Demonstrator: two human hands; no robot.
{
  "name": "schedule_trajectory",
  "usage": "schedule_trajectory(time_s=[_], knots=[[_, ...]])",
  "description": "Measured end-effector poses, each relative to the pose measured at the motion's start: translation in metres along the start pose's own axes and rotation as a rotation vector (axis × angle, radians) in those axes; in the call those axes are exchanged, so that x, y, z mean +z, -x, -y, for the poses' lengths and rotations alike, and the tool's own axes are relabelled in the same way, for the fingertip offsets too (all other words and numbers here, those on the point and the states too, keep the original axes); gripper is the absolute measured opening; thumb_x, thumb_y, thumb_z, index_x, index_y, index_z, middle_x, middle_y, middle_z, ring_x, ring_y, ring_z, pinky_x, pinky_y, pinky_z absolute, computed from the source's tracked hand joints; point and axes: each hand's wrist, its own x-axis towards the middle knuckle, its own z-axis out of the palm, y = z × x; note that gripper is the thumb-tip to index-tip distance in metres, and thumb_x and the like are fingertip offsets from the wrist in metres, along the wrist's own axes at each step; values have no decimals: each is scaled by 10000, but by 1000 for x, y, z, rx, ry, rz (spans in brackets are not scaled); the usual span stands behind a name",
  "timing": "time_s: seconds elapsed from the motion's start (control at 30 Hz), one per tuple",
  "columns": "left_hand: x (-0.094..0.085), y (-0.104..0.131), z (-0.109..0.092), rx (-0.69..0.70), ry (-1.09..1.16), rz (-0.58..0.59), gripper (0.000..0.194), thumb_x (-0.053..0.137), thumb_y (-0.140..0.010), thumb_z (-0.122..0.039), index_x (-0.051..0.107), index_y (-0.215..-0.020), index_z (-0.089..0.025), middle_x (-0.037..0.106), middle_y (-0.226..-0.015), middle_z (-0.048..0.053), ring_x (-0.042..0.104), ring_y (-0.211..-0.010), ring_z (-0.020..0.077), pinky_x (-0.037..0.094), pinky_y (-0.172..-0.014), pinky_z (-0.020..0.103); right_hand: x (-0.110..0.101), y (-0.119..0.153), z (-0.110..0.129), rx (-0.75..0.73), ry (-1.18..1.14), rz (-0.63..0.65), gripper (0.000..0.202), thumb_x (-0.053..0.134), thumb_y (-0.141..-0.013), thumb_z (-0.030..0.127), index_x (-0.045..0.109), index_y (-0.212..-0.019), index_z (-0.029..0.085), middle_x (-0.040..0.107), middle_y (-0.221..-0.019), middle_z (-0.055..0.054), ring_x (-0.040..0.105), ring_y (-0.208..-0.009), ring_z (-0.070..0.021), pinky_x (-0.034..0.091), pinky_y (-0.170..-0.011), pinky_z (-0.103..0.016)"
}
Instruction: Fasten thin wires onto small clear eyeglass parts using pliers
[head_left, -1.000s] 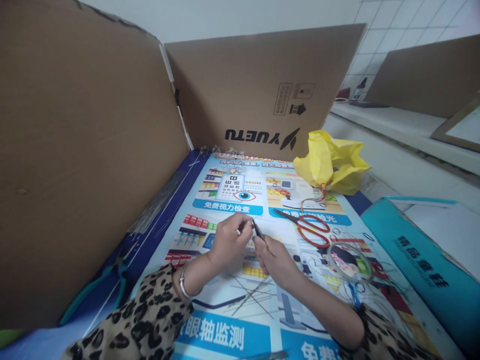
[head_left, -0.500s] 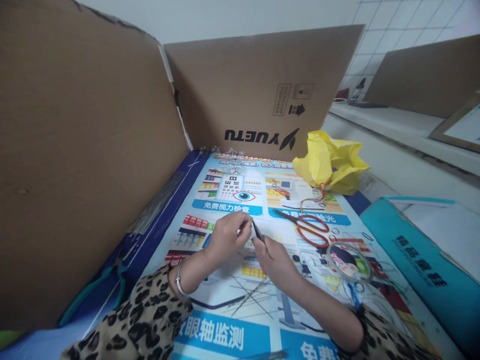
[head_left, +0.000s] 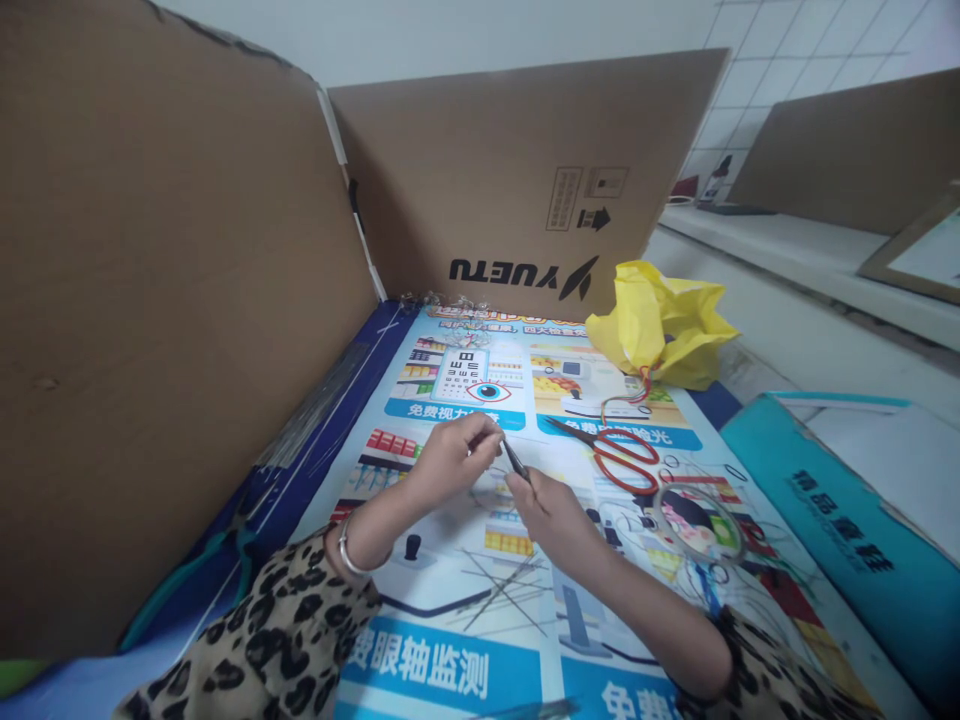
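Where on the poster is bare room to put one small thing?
Beyond the left hand, the poster looks free, bordered by wire tangle, yellow bundle and scissors. It is crowded nearer the camera with loose wires, and rightward around the grey ring.

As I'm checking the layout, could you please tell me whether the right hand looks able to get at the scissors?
Probably yes: the scissors lie near the right hand, with nothing seen between them, though its grip on the dark tool leaves it busy.

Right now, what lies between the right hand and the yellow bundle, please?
The head view shows orange-handled scissors and coloured cords between the right hand and yellow bundle.
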Motion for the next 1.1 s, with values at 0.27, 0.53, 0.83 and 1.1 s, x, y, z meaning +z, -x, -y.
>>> schedule_trajectory(time_s=[0.27, 0.53, 0.83, 1.1], knots=[[-11, -8, 12, -73, -88, 54, 129, 444, -763, -162, 563, -716, -178, 614, -646, -20, 537, -587, 96, 384, -544, 190, -53, 1, 13, -118, 599, -255, 358, 302, -883, 460, 510, -793, 183, 591, -781, -72, 518, -708, -182, 275, -586, -278], [1, -3, 7, 28, -406, 142, 159, 453, -748, -156, 603, -727, -205, 635, -683, 7, 546, -595, 132, 357, -541, 219, -64, -6, 0, -264, 1013, -374, 325, 456, -824, 467, 583, -840, 169, 576, -806, -112, 489, -813, -247, 283, -691, -341], [3, 1, 5, 120, -619, 246, 197, 413, -800, -216, 592, -721, -195, 642, -679, 39, 562, -589, 159, 311, -502, 244, -49, -9, -9, -307, 1011, -287, 216, 516, -806, 364, 582, -809, 159, 581, -782, -109, 506, -805, -252, 267, -661, -331], [6, 0, 14, 30, -437, 212, 160, 449, -796, -214, 607, -819, -220, 666, -781, 8, 590, -670, 145, 379, -574, 236, -35, -15, -27, -293, 949, -242, 214, 447, -837, 304, 593, -802, 152, 606, -737, -95, 538, -716, -203, 269, -625, -299]])
